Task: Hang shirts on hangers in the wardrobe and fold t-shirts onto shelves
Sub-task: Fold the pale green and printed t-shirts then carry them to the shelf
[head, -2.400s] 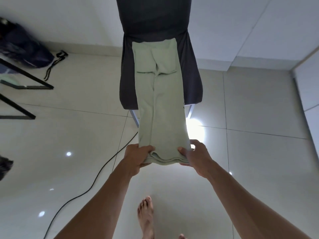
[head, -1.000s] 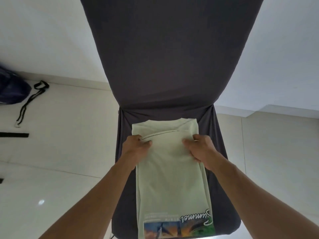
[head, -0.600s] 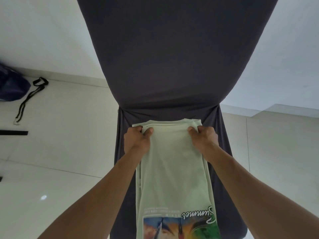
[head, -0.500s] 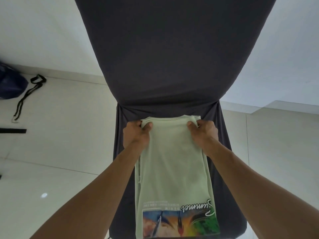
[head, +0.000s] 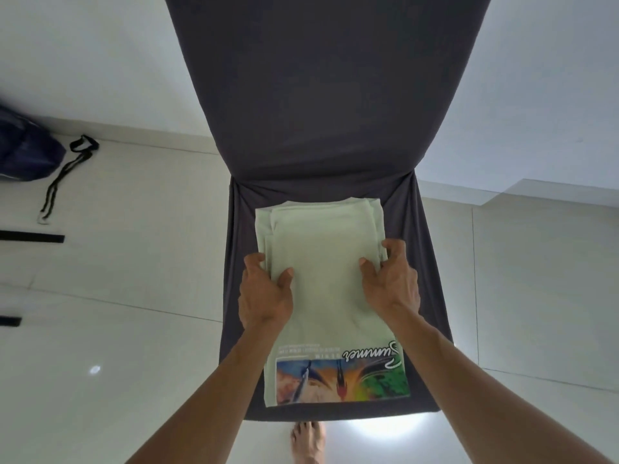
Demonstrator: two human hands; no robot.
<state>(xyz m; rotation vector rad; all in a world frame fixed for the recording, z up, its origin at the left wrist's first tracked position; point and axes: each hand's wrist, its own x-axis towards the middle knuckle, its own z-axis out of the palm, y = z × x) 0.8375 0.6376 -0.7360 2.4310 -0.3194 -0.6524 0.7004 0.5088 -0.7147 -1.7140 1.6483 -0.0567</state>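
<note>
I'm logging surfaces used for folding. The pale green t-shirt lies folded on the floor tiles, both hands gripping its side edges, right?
Not quite. The pale green t-shirt lies on the dark-covered chair seat, not the floor; the head view shows this. The left hand and right hand do grip its side edges.

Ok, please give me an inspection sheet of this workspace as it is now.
Surface: chair seat, dark grey cover.
Job's things: folded green t-shirt lies on the seat, print at the near end.
Clutter: dark bag and black strap on the floor.
Grippers: left hand and right hand grip the t-shirt's side edges, fingers curled.
Cables: nothing seen.
Surroundings: glossy tiled floor, white wall, a bare foot.
</note>
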